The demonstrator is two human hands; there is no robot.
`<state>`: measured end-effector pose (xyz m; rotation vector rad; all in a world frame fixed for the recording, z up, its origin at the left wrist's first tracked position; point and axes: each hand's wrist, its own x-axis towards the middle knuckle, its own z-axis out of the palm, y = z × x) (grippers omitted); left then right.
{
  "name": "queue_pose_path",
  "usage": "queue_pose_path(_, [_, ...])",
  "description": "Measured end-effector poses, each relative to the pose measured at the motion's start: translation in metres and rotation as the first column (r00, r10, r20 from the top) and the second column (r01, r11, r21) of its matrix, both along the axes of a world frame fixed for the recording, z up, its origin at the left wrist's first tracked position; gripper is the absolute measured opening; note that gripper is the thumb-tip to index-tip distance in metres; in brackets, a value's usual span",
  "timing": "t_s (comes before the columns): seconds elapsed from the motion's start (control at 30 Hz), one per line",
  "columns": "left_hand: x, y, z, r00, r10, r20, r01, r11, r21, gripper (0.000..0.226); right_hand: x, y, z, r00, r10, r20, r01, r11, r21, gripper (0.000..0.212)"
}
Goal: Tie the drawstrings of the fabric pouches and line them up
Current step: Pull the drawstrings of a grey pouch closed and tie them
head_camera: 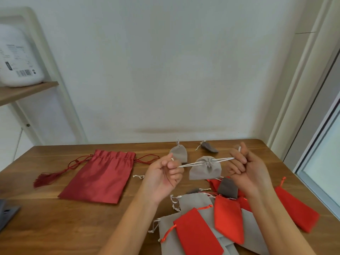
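Nothing can be read with certainty. The only print is on the white package [18,57] at the near edge of the wooden shelf [27,91] on the left. It carries a barcode [24,73], a small dark rectangular mark and several blocks of fine grey print, all too small and blurred to make out.
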<state>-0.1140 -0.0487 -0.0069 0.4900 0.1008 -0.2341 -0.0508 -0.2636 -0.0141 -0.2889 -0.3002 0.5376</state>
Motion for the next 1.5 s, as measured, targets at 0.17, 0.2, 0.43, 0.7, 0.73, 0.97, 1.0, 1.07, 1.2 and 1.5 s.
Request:
queue_pose_path(0.17, [-0.004, 0.007, 0.004, 0.996, 0.063, 0.059, -0.063, 0.998, -0.012, 0.041, -0.013, 0.008, 0.010, 0.975, -0.218, -0.051, 0.206, 0.964, -0.169, 0.054])
queue_pose_path(0.2, [-0.004, 0.008, 0.005, 0.994, 0.077, 0.071, -0.077, 0.997, -0.013, 0.039, -0.011, 0.010, 0.009, 0.975, -0.218, -0.047, 0.208, 0.964, -0.166, 0.054])
queue_pose_path(0.43, [0.001, 0.011, 0.000, 0.971, 0.210, 0.114, -0.223, 0.967, 0.124, 0.047, -0.019, 0.020, 0.010, 0.933, -0.357, 0.056, 0.348, 0.849, -0.396, 0.034])
queue_pose_path(0.7, [-0.002, 0.004, 0.001, 0.977, 0.154, 0.150, -0.200, 0.906, 0.373, 0.023, -0.033, 0.035, 0.007, 0.933, -0.162, 0.320, 0.313, 0.802, -0.508, 0.025])
queue_pose_path(0.73, [-0.004, 0.002, 0.000, 0.982, 0.109, 0.157, -0.170, 0.875, 0.454, 0.028, -0.033, 0.034, 0.006, 0.919, -0.115, 0.376, 0.308, 0.804, -0.508, 0.026])
queue_pose_path(0.97, [-0.010, -0.005, -0.002, 0.983, -0.152, 0.107, 0.018, 0.653, 0.757, 0.020, -0.040, 0.035, 0.004, 0.816, 0.025, 0.578, 0.409, 0.683, -0.606, 0.013])
queue_pose_path(1.0, [-0.011, -0.007, -0.002, 0.980, -0.167, 0.109, 0.024, 0.642, 0.767, 0.020, -0.040, 0.036, 0.003, 0.803, 0.023, 0.595, 0.426, 0.677, -0.600, 0.010])
queue_pose_path(1.07, [-0.012, -0.008, -0.001, 0.980, -0.165, 0.113, 0.013, 0.615, 0.789, 0.019, -0.042, 0.038, 0.006, 0.785, 0.028, 0.619, 0.450, 0.661, -0.601, 0.011])
queue_pose_path(1.2, [-0.014, -0.013, -0.003, 0.976, -0.149, 0.156, -0.057, 0.522, 0.851, 0.017, -0.047, 0.042, 0.010, 0.788, -0.014, 0.616, 0.452, 0.692, -0.562, 0.023])
queue_pose_path(1.5, [-0.018, -0.017, -0.001, 0.945, -0.167, 0.281, -0.182, 0.444, 0.877, 0.025, -0.045, 0.043, 0.010, 0.812, -0.098, 0.576, 0.494, 0.641, -0.587, 0.023])
